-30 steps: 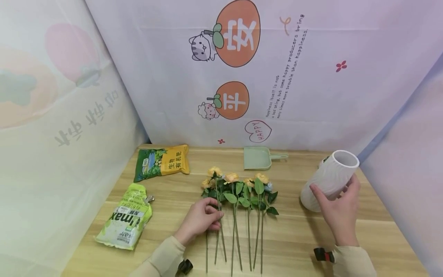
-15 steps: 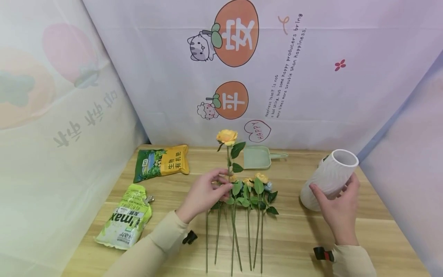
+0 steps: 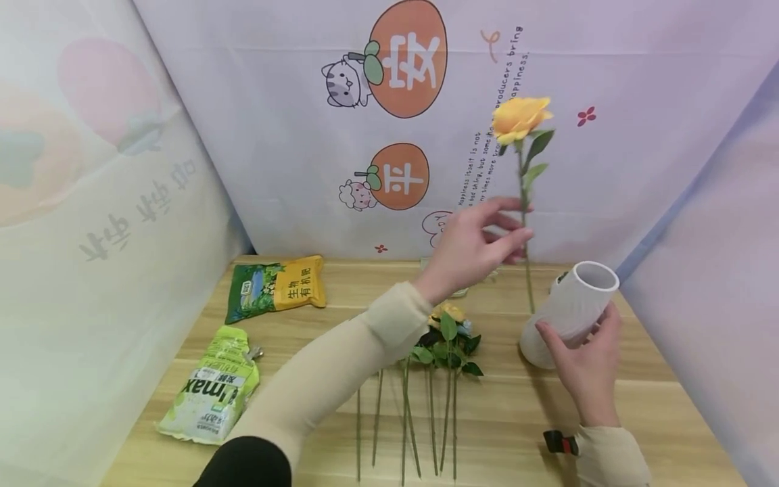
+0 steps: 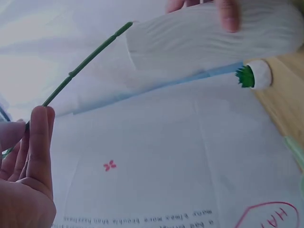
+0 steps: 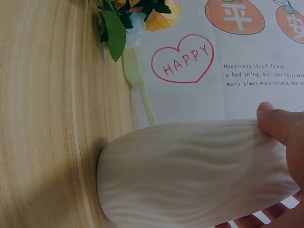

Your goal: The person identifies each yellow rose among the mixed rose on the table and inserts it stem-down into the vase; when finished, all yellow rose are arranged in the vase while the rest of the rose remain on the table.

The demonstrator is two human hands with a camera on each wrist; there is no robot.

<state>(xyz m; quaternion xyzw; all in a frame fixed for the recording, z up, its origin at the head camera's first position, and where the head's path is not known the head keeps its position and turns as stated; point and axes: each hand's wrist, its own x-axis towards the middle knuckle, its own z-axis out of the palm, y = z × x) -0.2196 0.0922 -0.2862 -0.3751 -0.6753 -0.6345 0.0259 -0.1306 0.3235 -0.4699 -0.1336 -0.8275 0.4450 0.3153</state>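
Observation:
My left hand pinches the green stem of a yellow rose and holds it upright in the air, its lower end just left of the vase mouth. In the left wrist view the stem runs from my fingers toward the white vase. My right hand grips the ribbed white vase, which is tilted with its mouth up and to the right; the right wrist view shows the vase leaning on the wooden table. Several more roses lie on the table.
A green and yellow bag and a light green pouch lie on the left. A pale green scoop sits behind the flowers by the printed backdrop. Cloth walls close in the left and right sides.
My left hand picked one rose off the table, raised it and carried it right to the vase. The right hand kept its grip on the tilted vase.

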